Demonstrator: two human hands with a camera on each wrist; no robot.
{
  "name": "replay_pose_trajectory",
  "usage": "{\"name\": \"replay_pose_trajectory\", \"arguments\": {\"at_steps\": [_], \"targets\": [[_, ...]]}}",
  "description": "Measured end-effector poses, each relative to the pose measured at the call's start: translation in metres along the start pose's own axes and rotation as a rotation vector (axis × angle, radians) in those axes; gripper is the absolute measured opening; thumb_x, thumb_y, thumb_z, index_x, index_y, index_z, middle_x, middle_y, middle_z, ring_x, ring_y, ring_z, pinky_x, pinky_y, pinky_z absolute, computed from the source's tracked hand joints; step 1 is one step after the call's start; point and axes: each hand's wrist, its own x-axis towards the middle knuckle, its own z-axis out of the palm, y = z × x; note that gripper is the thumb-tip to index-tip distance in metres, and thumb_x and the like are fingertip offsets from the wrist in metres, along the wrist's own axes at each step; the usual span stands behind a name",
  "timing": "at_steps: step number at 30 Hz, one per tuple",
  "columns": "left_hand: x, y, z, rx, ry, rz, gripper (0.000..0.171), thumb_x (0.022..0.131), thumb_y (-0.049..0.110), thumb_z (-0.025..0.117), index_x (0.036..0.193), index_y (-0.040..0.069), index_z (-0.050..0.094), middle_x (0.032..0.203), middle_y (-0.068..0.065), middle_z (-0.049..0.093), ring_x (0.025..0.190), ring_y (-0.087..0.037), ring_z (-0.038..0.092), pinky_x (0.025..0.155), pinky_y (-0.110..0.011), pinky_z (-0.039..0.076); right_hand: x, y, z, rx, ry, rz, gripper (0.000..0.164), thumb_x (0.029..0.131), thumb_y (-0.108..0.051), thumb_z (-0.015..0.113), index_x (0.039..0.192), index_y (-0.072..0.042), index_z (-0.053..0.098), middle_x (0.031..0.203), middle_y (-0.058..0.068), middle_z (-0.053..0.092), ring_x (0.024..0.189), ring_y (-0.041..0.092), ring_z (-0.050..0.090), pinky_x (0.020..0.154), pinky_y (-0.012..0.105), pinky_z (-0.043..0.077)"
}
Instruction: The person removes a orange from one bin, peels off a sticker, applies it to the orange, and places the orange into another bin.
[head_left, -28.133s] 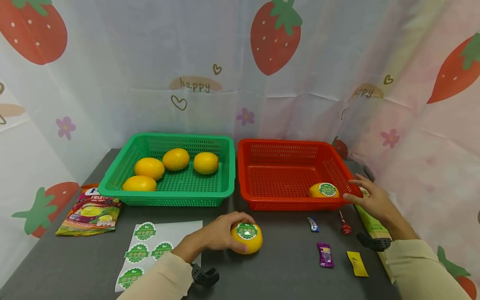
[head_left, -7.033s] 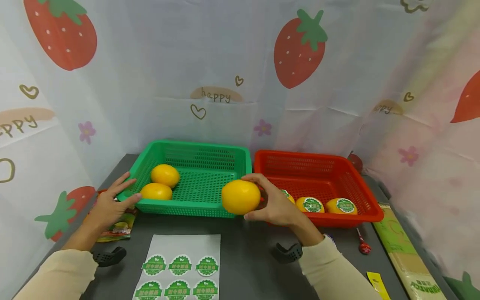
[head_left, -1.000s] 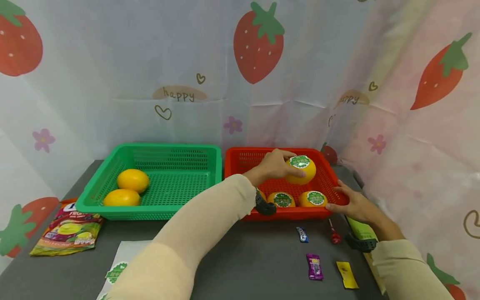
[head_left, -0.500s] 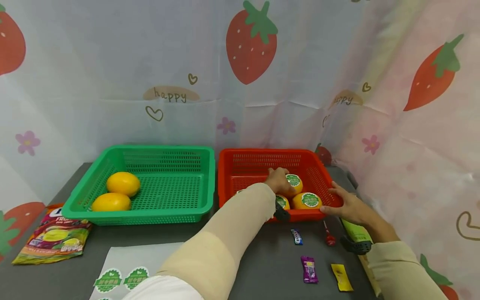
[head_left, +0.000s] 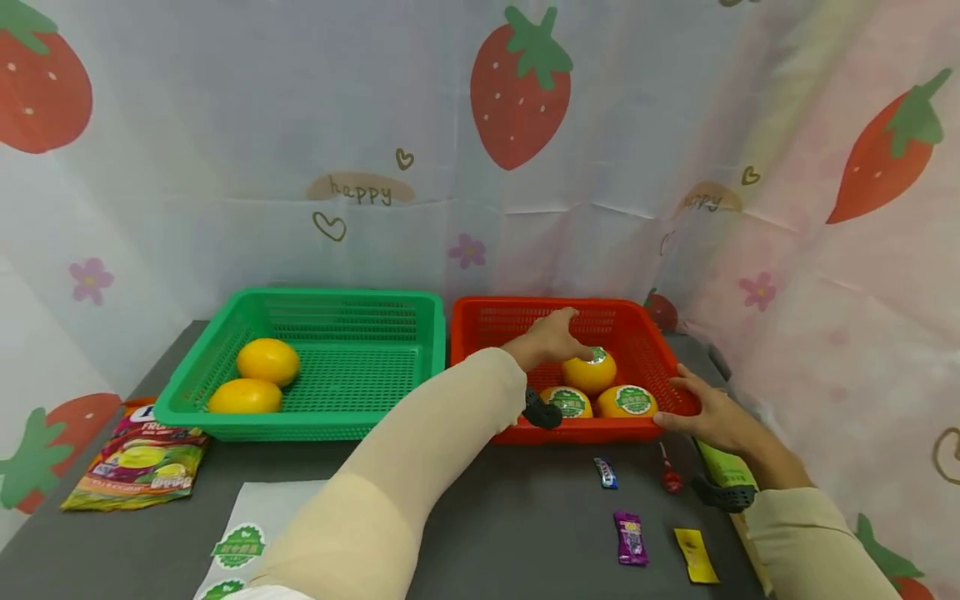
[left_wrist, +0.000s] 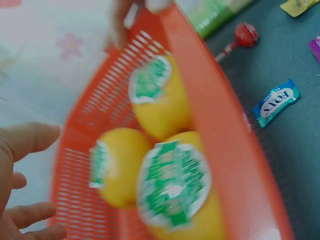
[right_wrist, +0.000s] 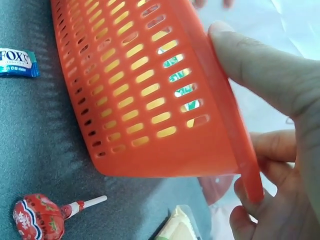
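Now, labelled fruits (head_left: 591,379) in red basket (head_left: 585,433); left hand (head_left: 551,338) free, right hand (head_left: 714,414) round its rim (right_wrist: 232,107).

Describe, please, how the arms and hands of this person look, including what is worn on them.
The left hand and right hand wear no gloves. The left sleeve and right sleeve are plain cream, with white fabric at the left one's lower edge in view. Each wrist carries a black band; no cables are visible.
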Motion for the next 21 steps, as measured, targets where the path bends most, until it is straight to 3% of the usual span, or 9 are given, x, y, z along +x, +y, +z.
{"name": "replay_pose_trajectory", "arguments": {"at_steps": [5,10,16,21], "targets": [[-0.027,0.007,-0.043,-0.044,0.048,0.122,0.080,0.084,0.028,0.077,0.150,0.016,0.035,0.149,-0.009,0.038,0.133,-0.028,0.037,0.103,-0.043,0.036,-0.001,0.002,0.002,0.003,0.006,-0.015,0.086,0.087,-0.043,0.067,0.143,0.013,0.032,0.155,0.028,0.010,0.131,0.055,0.024,0.095,0.063,0.036],[-0.065,0.002,-0.089,-0.099,0.123,0.170,0.080,0.082,0.035,0.077,0.150,0.022,0.036,0.150,-0.006,0.036,0.135,-0.026,0.034,0.104,-0.045,0.034,0.000,0.002,0.002,0.004,0.000,0.001,0.086,0.088,-0.042,0.067,0.144,0.013,0.030,0.155,0.027,0.009,0.131,0.054,0.024,0.096,0.065,0.034],[-0.111,-0.029,-0.135,-0.103,0.244,0.204,0.076,0.083,0.042,0.074,0.149,0.024,0.039,0.152,-0.001,0.030,0.138,-0.024,0.027,0.106,-0.051,0.029,0.001,0.002,0.003,0.009,0.001,0.017,0.086,0.088,-0.043,0.067,0.144,0.011,0.030,0.156,0.027,0.009,0.131,0.054,0.024,0.094,0.065,0.035],[-0.154,-0.069,-0.168,-0.067,0.331,0.196,0.078,0.083,0.051,0.072,0.149,0.027,0.038,0.154,0.002,0.027,0.141,-0.024,0.021,0.105,-0.057,0.025,0.000,-0.001,0.004,0.004,0.013,-0.002,0.085,0.088,-0.042,0.067,0.143,0.012,0.032,0.155,0.028,0.011,0.131,0.055,0.022,0.094,0.065,0.035]]}}
